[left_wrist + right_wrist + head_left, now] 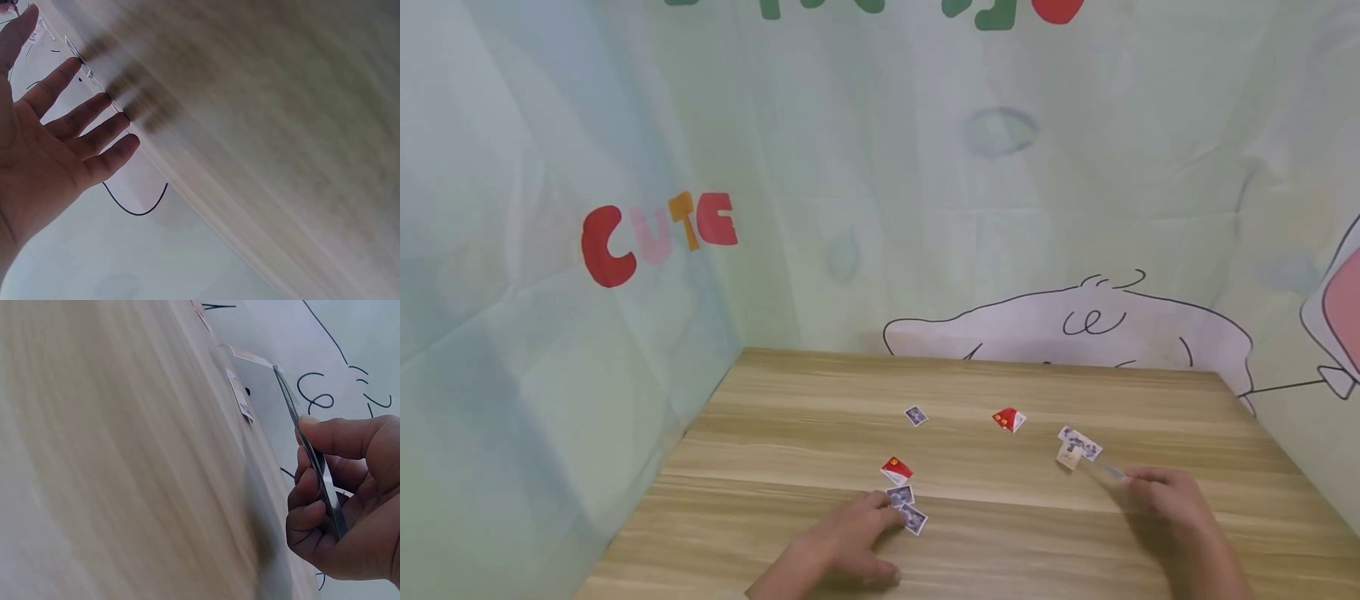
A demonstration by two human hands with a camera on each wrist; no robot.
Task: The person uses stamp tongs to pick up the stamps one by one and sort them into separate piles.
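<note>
In the head view my right hand (1176,500) holds metal tweezers (320,464), which the right wrist view shows between thumb and curled fingers. Their tips pinch the edge of a small beige stamp-like paper (1069,456), lifted at an angle off the table in the right wrist view. It overlaps a wider grey-and-white stamp (1086,442) in the head view. My left hand (853,533) has its fingers spread, fingertips down at the wood. Beside its index finger lie two dark grey stamps with white borders, an upper one (900,496) and a lower one (914,519).
A red-and-white stamp (896,471) lies just beyond the left hand's stamps. Farther back are a single dark stamp (916,415) and a red-and-white piece (1009,419). Printed cloth (850,250) hangs along the back and left of the wooden table (805,417).
</note>
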